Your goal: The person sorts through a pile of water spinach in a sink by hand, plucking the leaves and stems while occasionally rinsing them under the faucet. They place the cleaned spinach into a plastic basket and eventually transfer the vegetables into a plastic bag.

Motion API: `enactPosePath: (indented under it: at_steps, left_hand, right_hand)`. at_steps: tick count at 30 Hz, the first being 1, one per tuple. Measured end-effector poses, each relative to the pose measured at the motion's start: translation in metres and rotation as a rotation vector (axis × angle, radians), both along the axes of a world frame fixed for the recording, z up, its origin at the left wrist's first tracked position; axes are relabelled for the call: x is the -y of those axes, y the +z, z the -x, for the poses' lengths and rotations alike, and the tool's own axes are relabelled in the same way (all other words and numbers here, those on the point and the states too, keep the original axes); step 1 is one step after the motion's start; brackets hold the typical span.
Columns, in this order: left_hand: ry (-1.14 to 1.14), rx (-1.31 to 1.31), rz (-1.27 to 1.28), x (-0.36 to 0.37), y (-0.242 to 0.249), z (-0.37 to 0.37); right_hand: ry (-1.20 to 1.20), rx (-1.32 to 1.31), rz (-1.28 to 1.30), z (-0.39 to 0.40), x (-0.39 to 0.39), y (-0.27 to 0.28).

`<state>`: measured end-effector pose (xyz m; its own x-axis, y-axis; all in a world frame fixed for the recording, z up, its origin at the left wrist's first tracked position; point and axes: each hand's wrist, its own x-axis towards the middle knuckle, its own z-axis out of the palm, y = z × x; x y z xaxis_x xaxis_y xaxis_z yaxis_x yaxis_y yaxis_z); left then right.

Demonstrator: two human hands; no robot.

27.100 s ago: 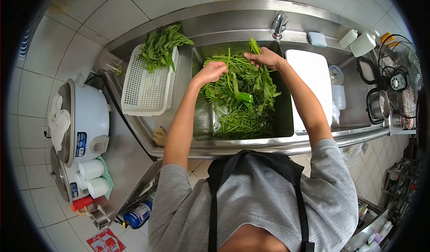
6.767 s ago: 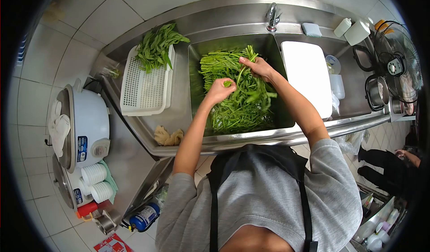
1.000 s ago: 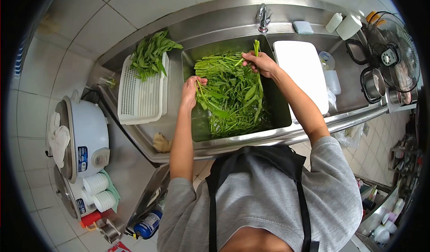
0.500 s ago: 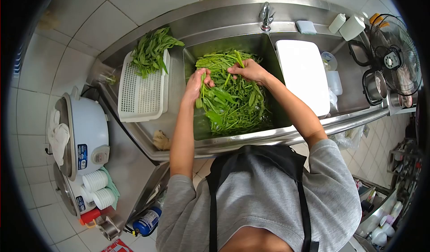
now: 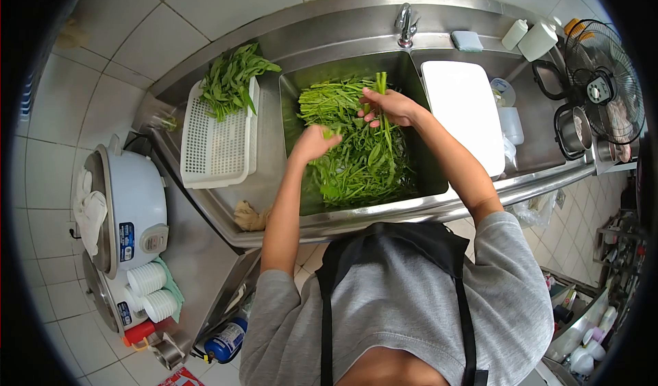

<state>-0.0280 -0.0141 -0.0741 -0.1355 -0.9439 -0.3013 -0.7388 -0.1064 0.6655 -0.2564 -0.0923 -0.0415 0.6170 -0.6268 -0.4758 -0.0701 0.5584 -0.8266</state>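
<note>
In the sink basin (image 5: 430, 170) lies a large heap of water spinach (image 5: 363, 184), long green stems with narrow leaves. My right hand (image 5: 392, 107) is closed around a few water spinach stems (image 5: 381, 81); their cut ends stick up above the fingers and the rest hangs down over the heap. Lower and to the left, my left hand (image 5: 315, 143) is curled above the greens, a bit of green stem showing at its fingertips. Its palm side is hidden from view. A white perforated basket (image 5: 218, 156) left of the basin holds a leafy bunch (image 5: 233, 81).
A faucet (image 5: 406, 26) rises behind the basin. On the right, a white board (image 5: 466, 118) covers part of the second basin, with a fan (image 5: 603, 91) and pots beyond. A brown lump (image 5: 250, 216) rests at the counter's front left. A rice cooker (image 5: 133, 208) stands far left.
My left hand has moved right and slightly down, and the leafy stems below it are out of sight. My right hand has shifted right, its stems now hanging more upright.
</note>
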Motion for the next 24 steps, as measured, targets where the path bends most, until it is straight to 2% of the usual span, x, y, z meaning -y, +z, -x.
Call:
enactPosePath:
  at_steps: [2, 3, 6, 8, 10, 11, 14, 21, 24]
  left_hand:
    - [-0.159, 0.113, -0.123, -0.010, -0.018, -0.007]
    - [-0.091, 0.106, -0.184, -0.016, 0.002, 0.006]
    - [-0.052, -0.093, 0.006, -0.016, 0.006, 0.033]
    - [-0.031, -0.104, -0.004, -0.016, 0.025, 0.051]
    - [-0.006, -0.028, -0.071, -0.011, 0.031, 0.059]
    - [-0.006, -0.133, 0.041, -0.010, 0.016, 0.054]
    - [-0.032, -0.303, 0.112, -0.011, 0.016, 0.051]
    - [-0.017, -0.218, 0.088, -0.009, 0.032, 0.064]
    - [-0.020, -0.221, 0.066, -0.005, 0.029, 0.053]
  right_hand:
    - [-0.020, 0.015, -0.110, 0.006, 0.003, -0.002]
    - [0.016, 0.024, -0.119, 0.008, 0.005, -0.007]
    - [0.007, 0.077, -0.184, 0.003, -0.002, 0.000]
    - [0.031, 0.105, -0.193, -0.002, -0.002, -0.001]
    - [0.047, 0.125, -0.186, -0.005, -0.002, -0.003]
    - [0.038, 0.091, -0.155, -0.005, 0.000, -0.004]
    - [0.029, 0.010, -0.107, -0.001, 0.001, 0.005]
    - [-0.017, 0.074, -0.122, -0.010, 0.001, -0.003]
    - [0.023, -0.091, 0.072, -0.002, 0.004, 0.000]
